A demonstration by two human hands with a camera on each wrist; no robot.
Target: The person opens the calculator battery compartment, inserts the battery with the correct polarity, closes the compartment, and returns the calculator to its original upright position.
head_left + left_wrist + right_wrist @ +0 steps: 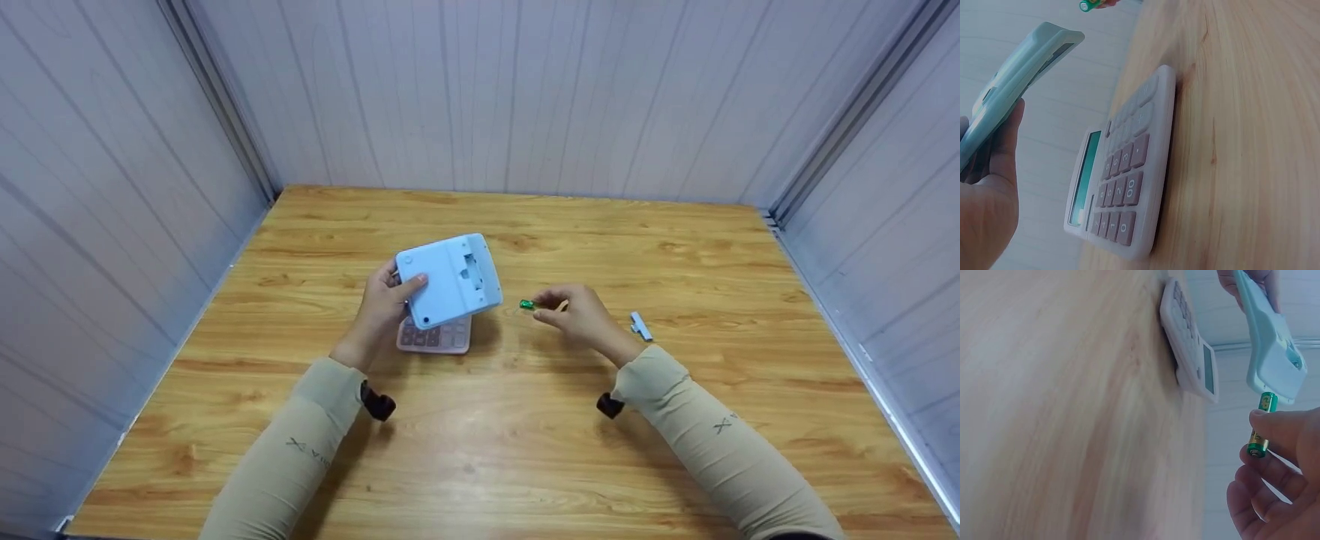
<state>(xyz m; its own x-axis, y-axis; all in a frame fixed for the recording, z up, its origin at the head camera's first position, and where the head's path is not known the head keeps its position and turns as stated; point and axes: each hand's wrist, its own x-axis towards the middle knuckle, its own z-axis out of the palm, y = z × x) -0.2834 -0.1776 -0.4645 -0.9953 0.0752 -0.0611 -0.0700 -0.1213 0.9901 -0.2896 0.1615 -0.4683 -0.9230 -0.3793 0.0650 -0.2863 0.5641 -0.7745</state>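
My left hand [386, 304] grips a light blue calculator [442, 285] above the table, thumb on its back, which faces up. Near the calculator's far end the battery slot [472, 271] is uncovered, with no battery visible in it. To the right, my right hand [574, 311] pinches a green and gold battery [1262, 424] between thumb and fingers, a short gap from the blue calculator. A pink calculator [1148, 163] with brownish number keys lies face up on the table, partly hidden below the blue one in the head view.
A small light blue battery cover [641, 327] lies on the wooden table [480, 450], right of my right hand. Pale panelled walls [480, 97] stand at the back and both sides. Each wrist carries a small black camera [379, 405].
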